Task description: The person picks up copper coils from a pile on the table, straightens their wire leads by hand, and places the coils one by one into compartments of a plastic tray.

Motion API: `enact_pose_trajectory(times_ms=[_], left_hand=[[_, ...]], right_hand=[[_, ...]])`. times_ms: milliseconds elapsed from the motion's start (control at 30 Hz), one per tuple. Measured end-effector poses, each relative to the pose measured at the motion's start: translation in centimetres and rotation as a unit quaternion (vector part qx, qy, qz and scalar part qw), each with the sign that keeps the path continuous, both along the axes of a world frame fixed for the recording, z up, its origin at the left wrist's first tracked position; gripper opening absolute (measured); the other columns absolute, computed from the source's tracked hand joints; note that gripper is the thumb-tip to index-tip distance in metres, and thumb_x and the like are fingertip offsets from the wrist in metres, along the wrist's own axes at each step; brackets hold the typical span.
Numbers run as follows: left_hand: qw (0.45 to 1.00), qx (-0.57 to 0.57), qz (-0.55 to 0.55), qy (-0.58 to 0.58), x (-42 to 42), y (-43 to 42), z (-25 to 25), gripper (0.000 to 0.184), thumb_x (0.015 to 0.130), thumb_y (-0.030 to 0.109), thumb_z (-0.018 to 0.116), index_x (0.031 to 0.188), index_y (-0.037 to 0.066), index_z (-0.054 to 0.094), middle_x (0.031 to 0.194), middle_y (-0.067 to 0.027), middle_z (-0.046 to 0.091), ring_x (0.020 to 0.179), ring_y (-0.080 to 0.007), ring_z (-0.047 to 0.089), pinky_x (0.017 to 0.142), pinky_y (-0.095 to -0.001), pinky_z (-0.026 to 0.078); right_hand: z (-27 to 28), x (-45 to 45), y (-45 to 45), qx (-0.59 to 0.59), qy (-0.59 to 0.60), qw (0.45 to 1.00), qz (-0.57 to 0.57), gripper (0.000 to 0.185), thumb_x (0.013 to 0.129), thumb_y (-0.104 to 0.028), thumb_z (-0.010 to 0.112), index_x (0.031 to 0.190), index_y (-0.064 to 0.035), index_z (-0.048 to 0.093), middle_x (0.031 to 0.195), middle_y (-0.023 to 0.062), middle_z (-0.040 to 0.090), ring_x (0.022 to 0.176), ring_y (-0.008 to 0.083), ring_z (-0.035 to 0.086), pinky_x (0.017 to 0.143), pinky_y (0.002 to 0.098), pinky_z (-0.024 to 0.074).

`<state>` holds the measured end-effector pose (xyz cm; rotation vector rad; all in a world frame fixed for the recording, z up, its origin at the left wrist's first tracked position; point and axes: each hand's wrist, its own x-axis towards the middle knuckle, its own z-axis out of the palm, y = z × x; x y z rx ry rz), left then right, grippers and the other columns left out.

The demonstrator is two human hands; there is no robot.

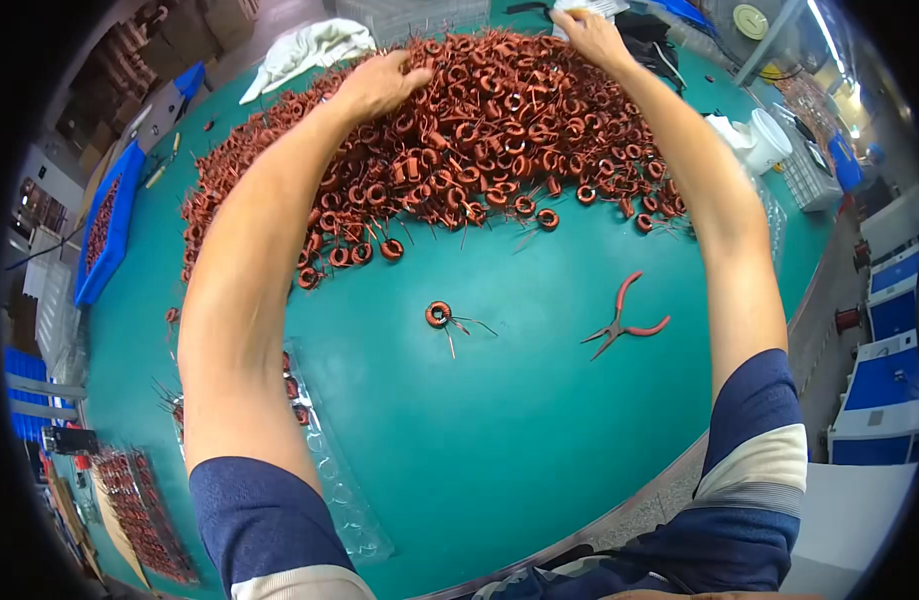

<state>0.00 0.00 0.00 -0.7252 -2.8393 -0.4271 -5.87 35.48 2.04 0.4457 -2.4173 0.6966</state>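
Note:
A large heap of red-brown wound ring coils (460, 130) with wire leads lies across the far part of the green table. My left hand (383, 84) rests on the heap's upper left, fingers apart, with nothing visible in it. Beyond the heap's upper right edge, my right hand (592, 38) reaches to a white item (590, 8) beside black cloth; its fingertips are too small to read clearly. One single coil (439, 315) with splayed leads sits mid-table. To its right lie red-handled pliers (625, 322), jaws apart.
A clear plastic tray (345, 490) with a few coils lies partly under my left arm. Blue tray (110, 225) stands at the left edge, white cloth (310, 52) at the back left, and a white tub (767, 142) at the right. More coils (140, 510) are packed at lower left.

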Motion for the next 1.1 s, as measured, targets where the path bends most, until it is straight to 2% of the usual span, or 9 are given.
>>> enact_pose_trajectory(times_ms=[67,200,433,567,600,733,833,1000,1100], left_hand=[[0.995,0.038,-0.019,-0.086,1.2,1.3,0.0,0.083,0.088,0.065,0.048,0.142,0.001,0.042,0.143,-0.0229,0.045,0.133,-0.0356,0.044,0.113,-0.0396,0.032],[0.996,0.044,-0.027,-0.072,-1.6,1.9,-0.3,0.081,0.085,0.064,0.053,0.143,0.007,0.043,0.144,-0.0187,0.047,0.133,-0.0344,0.043,0.112,-0.0392,0.033],[0.982,0.154,-0.048,-0.098,0.8,0.9,-1.1,0.070,0.084,0.053,0.059,0.138,0.010,0.050,0.138,-0.0160,0.054,0.129,-0.0308,0.049,0.109,-0.0371,0.036],[0.976,0.179,-0.064,-0.108,3.0,0.6,-1.1,0.070,0.083,0.051,0.060,0.140,0.013,0.049,0.141,-0.0147,0.051,0.132,-0.0297,0.046,0.111,-0.0375,0.034],[0.972,0.185,-0.069,-0.128,3.5,0.5,-0.8,0.073,0.082,0.051,0.062,0.142,0.012,0.046,0.143,-0.0151,0.049,0.133,-0.0300,0.044,0.112,-0.0376,0.033],[0.979,0.169,-0.072,-0.092,4.9,0.4,-0.7,0.080,0.079,0.049,0.066,0.145,0.011,0.041,0.144,-0.0166,0.047,0.135,-0.0307,0.043,0.113,-0.0366,0.033],[0.976,0.169,-0.062,-0.124,6.0,0.3,-0.3,0.076,0.082,0.044,0.069,0.146,0.014,0.041,0.146,-0.0160,0.045,0.136,-0.0297,0.040,0.113,-0.0386,0.031],[0.976,0.164,-0.098,-0.109,9.7,-1.2,0.0,0.077,0.082,0.045,0.070,0.147,0.016,0.040,0.144,-0.0156,0.047,0.134,-0.0306,0.044,0.112,-0.0400,0.033],[0.964,0.149,-0.193,-0.102,11.5,-2.6,-1.0,0.075,0.084,0.048,0.066,0.145,0.012,0.042,0.138,-0.0200,0.052,0.128,-0.0340,0.049,0.111,-0.0421,0.035]], right_hand=[[0.3,0.4,-1.6,0.005,-0.126,0.992,-0.007,0.047,0.092,-0.044,0.052,0.116,-0.0051,0.066,0.109,0.0194,0.068,0.105,0.0362,0.063,0.091,0.0402,0.0476],[-1.9,-4.8,-6.1,0.198,-0.115,0.973,0.018,0.058,0.091,-0.056,0.046,0.111,-0.0065,0.069,0.110,0.0185,0.068,0.107,0.0349,0.062,0.094,0.0405,0.0465],[0.2,1.2,-8.1,0.194,-0.236,0.951,0.046,0.055,0.091,-0.055,0.048,0.105,-0.0061,0.069,0.103,0.0179,0.070,0.100,0.0311,0.066,0.089,0.0399,0.0485],[-0.6,2.6,-7.4,0.199,-0.221,0.954,0.031,0.068,0.088,-0.063,0.051,0.132,-0.0113,0.057,0.119,0.0151,0.065,0.104,0.0237,0.063,0.094,0.0353,0.0468],[-0.7,3.6,-7.5,0.214,-0.140,0.959,0.119,0.059,0.090,-0.058,0.052,0.124,-0.0121,0.063,0.089,0.0087,0.071,0.091,0.0271,0.066,0.085,0.0357,0.0484],[-0.3,7.8,-8.8,0.149,-0.143,0.974,0.090,0.058,0.088,-0.057,0.054,0.125,-0.0124,0.063,0.081,0.0044,0.069,0.085,0.0212,0.065,0.082,0.0337,0.0497],[0.5,10.4,-9.8,0.141,-0.160,0.970,0.116,0.061,0.087,-0.056,0.057,0.126,-0.0099,0.062,0.084,0.0078,0.071,0.088,0.0206,0.066,0.086,0.0318,0.0494],[-0.1,14.7,-11.9,0.140,-0.148,0.970,0.133,0.067,0.082,-0.057,0.064,0.124,-0.0053,0.063,0.119,0.0201,0.065,0.108,0.0296,0.064,0.097,0.0381,0.0467],[-0.6,17.2,-12.3,0.088,-0.123,0.970,0.192,0.067,0.080,-0.054,0.065,0.120,0.0004,0.064,0.114,0.0247,0.066,0.106,0.0350,0.064,0.095,0.0405,0.0496]])
